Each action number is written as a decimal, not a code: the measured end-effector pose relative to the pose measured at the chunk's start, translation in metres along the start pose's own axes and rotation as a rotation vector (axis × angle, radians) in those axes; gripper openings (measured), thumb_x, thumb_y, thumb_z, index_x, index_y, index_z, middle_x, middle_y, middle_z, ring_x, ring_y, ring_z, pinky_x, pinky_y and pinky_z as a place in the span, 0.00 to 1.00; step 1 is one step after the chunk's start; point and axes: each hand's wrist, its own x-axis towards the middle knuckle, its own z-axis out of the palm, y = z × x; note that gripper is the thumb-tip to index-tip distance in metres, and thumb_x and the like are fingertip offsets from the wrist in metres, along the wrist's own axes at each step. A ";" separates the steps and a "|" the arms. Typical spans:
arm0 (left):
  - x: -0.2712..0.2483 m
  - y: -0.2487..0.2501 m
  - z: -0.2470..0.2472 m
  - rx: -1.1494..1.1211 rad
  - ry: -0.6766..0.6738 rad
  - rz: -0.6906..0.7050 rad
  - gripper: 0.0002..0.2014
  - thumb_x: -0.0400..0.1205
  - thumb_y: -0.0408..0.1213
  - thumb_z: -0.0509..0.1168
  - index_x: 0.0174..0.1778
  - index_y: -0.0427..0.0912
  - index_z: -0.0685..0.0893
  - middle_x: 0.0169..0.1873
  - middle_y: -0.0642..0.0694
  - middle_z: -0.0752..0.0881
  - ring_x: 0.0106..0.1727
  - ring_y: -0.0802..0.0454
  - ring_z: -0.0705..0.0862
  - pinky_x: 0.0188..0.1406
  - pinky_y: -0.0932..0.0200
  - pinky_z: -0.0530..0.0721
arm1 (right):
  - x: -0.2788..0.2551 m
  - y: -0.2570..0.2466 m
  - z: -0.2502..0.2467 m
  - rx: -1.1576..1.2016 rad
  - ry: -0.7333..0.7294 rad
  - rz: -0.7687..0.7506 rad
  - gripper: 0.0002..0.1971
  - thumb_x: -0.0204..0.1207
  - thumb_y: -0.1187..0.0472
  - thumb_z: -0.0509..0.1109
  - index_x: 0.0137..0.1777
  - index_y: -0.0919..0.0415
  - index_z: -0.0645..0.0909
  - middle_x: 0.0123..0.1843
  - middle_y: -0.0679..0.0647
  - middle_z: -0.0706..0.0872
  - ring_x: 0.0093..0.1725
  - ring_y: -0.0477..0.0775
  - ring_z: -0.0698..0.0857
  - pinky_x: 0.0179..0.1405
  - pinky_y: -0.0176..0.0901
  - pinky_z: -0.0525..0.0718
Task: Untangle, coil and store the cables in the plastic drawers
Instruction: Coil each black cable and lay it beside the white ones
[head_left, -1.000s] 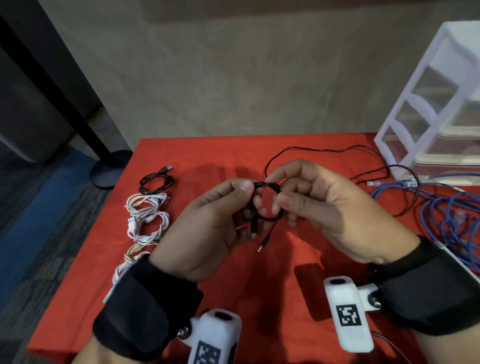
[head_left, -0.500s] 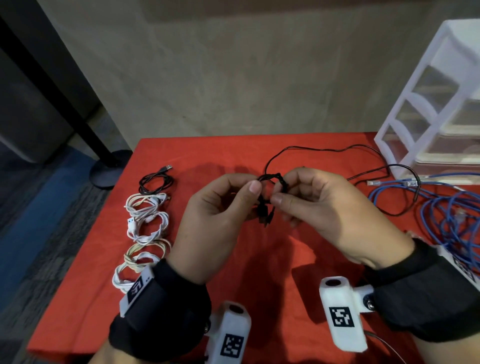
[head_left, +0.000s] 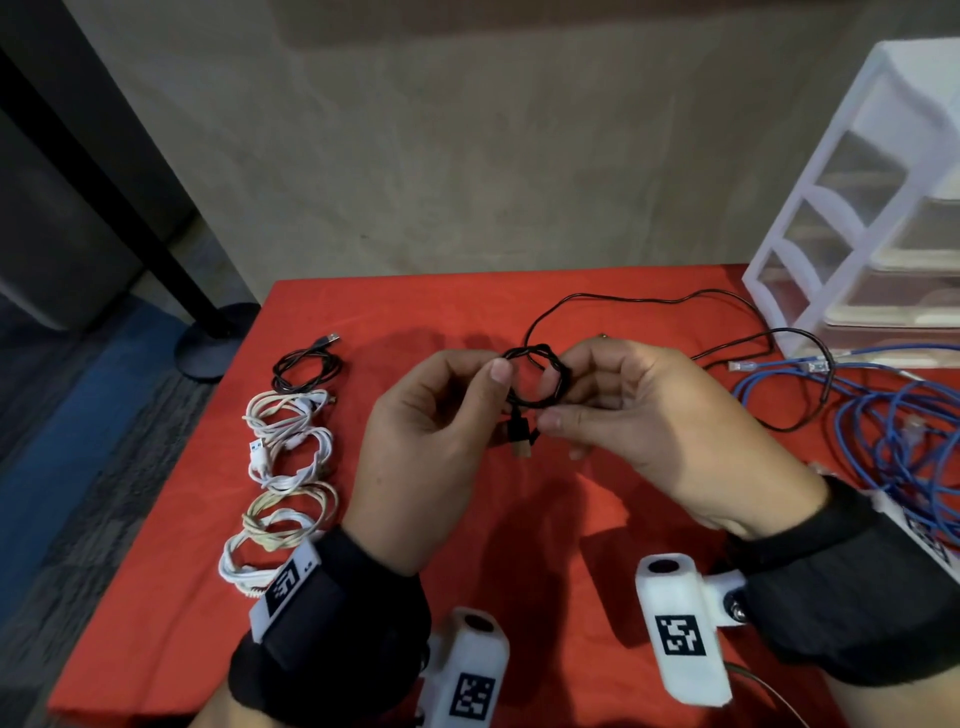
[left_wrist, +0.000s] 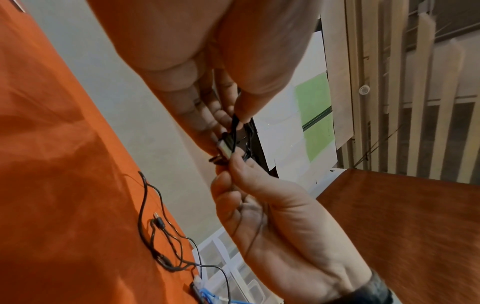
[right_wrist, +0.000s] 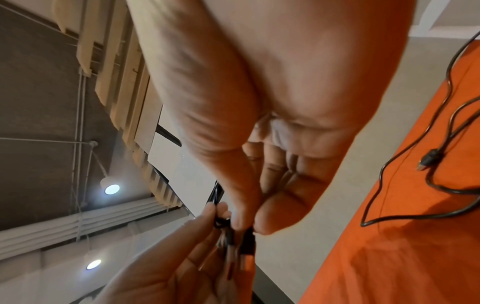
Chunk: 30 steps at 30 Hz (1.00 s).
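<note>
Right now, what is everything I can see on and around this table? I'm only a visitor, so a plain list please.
Small coiled cable: one, black, held up between both hands above the table.
Loose cable: one, black, trailing across the back of the table toward the drawers.
Coiled cable: one, black, far end of the row at the table's left.
Coiled cables: several, white and cream, in that row; exact count unclear.
Network cable: blue, tangled heap, right side.
Plastic drawers: one white unit, back right corner.
Tablecloth: one, red.
Stand base: one, black, on the floor at left.
Left hand: pinches the coil.
Right hand: pinches the coil.
</note>
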 end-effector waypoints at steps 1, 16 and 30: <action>0.000 -0.001 -0.001 0.018 0.006 -0.007 0.09 0.83 0.42 0.72 0.45 0.39 0.89 0.38 0.36 0.88 0.40 0.49 0.87 0.48 0.37 0.92 | 0.000 0.000 0.001 0.010 0.030 -0.005 0.09 0.73 0.74 0.79 0.48 0.61 0.86 0.41 0.67 0.90 0.36 0.57 0.87 0.36 0.44 0.86; -0.004 -0.015 0.001 0.265 0.081 0.187 0.04 0.84 0.44 0.72 0.48 0.49 0.91 0.46 0.52 0.88 0.50 0.45 0.88 0.52 0.34 0.88 | 0.002 -0.003 0.013 0.550 0.237 0.011 0.10 0.75 0.80 0.71 0.47 0.65 0.82 0.44 0.63 0.90 0.45 0.58 0.89 0.53 0.45 0.89; -0.004 -0.013 0.012 -0.166 0.083 -0.030 0.07 0.86 0.43 0.67 0.49 0.45 0.87 0.46 0.34 0.88 0.47 0.42 0.84 0.54 0.43 0.83 | 0.001 -0.005 0.021 0.534 0.179 -0.049 0.14 0.78 0.81 0.67 0.47 0.61 0.80 0.43 0.59 0.84 0.40 0.50 0.83 0.42 0.39 0.81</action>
